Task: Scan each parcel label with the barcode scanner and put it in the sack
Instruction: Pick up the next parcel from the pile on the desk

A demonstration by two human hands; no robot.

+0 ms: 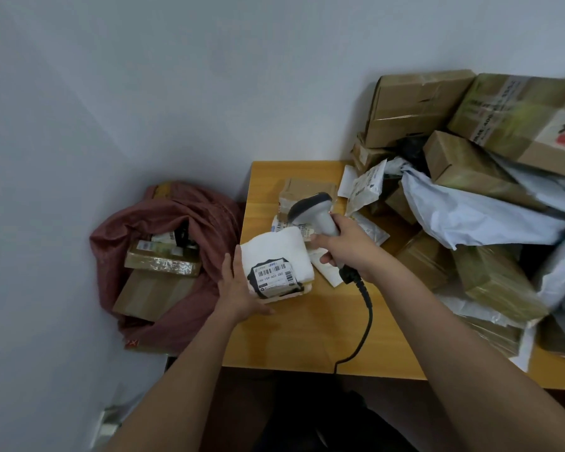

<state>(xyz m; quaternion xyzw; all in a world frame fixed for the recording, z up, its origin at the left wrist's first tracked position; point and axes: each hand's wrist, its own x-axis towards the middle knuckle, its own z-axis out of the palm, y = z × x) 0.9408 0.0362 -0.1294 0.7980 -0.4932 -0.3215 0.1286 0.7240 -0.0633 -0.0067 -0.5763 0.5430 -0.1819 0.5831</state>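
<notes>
Your right hand (346, 247) has its grip curled around the handle of a grey barcode scanner (315, 212), whose head points away from you and slightly left, above the far edge of a white parcel (276, 252). A black cable (362, 321) runs from the bottom of the handle toward you and drops over the near edge of the wooden surface (307, 337). Your left hand (238, 288) rests against the left and near side of the white parcel, fingers straight and spread, thumb along its near edge; the grip is not curled around it. The parcel sits on the surface near its left edge, with a barcode label (274, 277) facing up on its near half. Just beyond it lie a few flat packets and a small brown box (307, 190). To the right, a heap of cardboard boxes (415, 106) and pale plastic mailer bags (470, 216) covers the far right part of the surface. To the left of the surface, lower down against the wall, a dull red sack (190, 216) stands open, with brown boxes (150, 288) lying inside it.
</notes>
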